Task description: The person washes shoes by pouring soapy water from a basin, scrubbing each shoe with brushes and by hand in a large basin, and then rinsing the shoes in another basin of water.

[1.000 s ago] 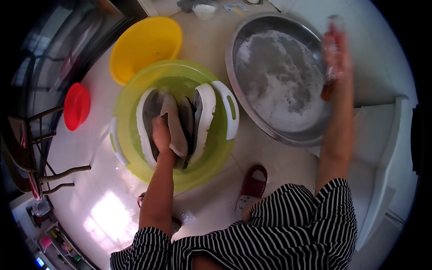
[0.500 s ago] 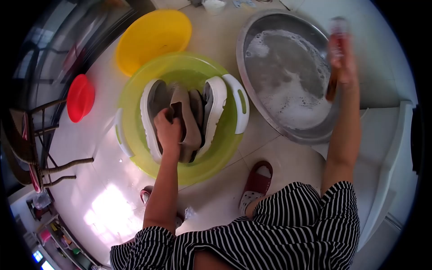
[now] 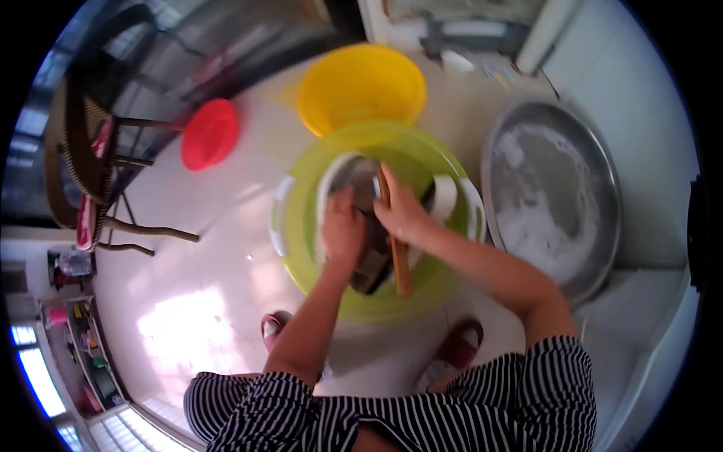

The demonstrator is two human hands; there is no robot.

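Observation:
A pair of grey-beige shoes with thick white soles (image 3: 446, 197) lies in a yellow-green tub (image 3: 301, 260) with white handles. My left hand (image 3: 344, 230) is closed on the left shoe, near its opening. Over the same shoe, my right hand (image 3: 399, 207) grips a brush with a long wooden handle (image 3: 401, 270); its head is mostly hidden. To the right stands an oval metal basin (image 3: 489, 192) of foamy water.
Behind the tub is a yellow basin (image 3: 361, 90). Farther left lie a red basin (image 3: 210, 135) and a wicker-like chair (image 3: 90, 162). A white cup (image 3: 457, 63) stands near the back wall. Red slippers (image 3: 461, 343) are on my feet.
My right hand has moved from beyond the metal basin's right side to the shoes in the tub, bringing the brush. The view has turned, so the tub and basins appear farther right.

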